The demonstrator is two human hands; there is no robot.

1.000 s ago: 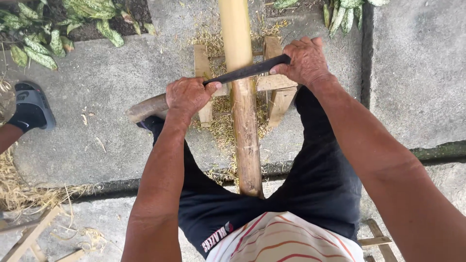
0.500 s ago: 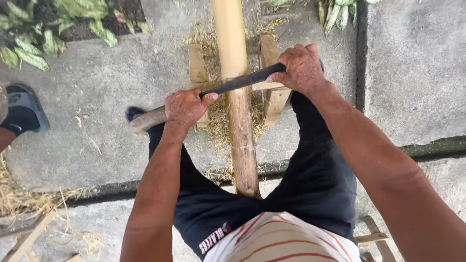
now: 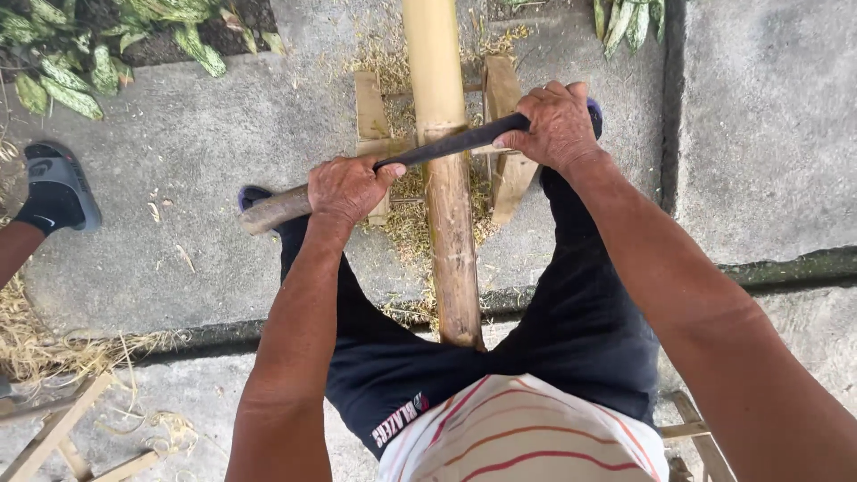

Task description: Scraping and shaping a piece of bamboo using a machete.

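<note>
The fingers of the left hand [image 3: 346, 189] were curled tight around the wooden handle [image 3: 272, 209] of a long dark blade [image 3: 451, 145], the thumb stretched along the metal toward the bamboo pole [image 3: 444, 170]. The right hand [image 3: 555, 125] gripped the far end of that blade on the other side of the pole, fingers folded over the top edge and pressed close together, knuckles up. The blade lay crosswise on the pole, touching its upper face, tilted so that the handle end sat lower and nearer the person than the tip end. The pole itself ran straight away from the person, its near end tucked between the thighs against the dark shorts [image 3: 571, 348], its far part passing out of view at the top. Just under the blade the pole rested on a small wooden stand [image 3: 500, 134], whose two uprights stood either side of it. Pale shavings [image 3: 406, 219] lay scattered on the concrete floor [image 3: 178, 268] around the foot of the stand, thickest right beside the pole. The person's striped shirt [image 3: 527, 433] showed below the pole's near end. Well to the left of the pole another person's foot in a grey sandal and dark sock [image 3: 55, 189] stood on the concrete, and beyond it, up and left of the pole, green leaves [image 3: 80, 62] hung over the edge of the slab. Dry straw [image 3: 45, 344] was heaped low at the left.
</note>
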